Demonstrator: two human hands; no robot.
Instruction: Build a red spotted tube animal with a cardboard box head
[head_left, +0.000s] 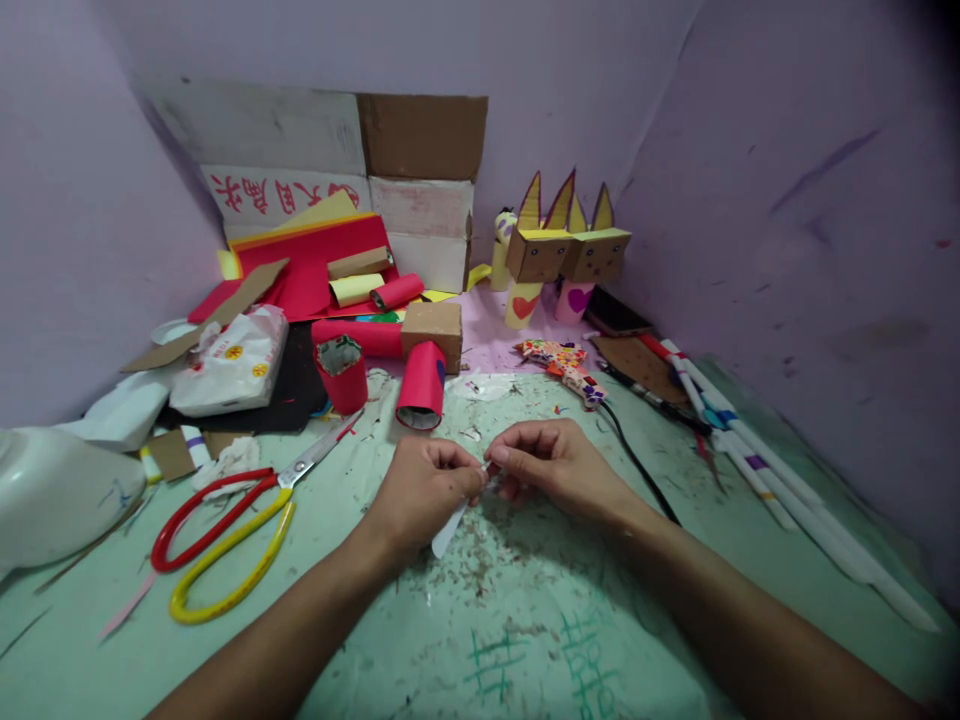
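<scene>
Presumably for fine control, left hand (pixel 416 492) pinches thin white strip (pixel 448 534), tail toward seven o'clock; right hand (pixel 559 468) adjacent, grasp unclear.

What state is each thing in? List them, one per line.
Left hand: pinching white strip
Right hand: fingers pinched, meeting left hand's
Scissors: lying down, unheld
Carton: opened out, standing
Eared figures: upright
Corded tool: lying down, power unclear
Red cup: upright, open-topped
</scene>
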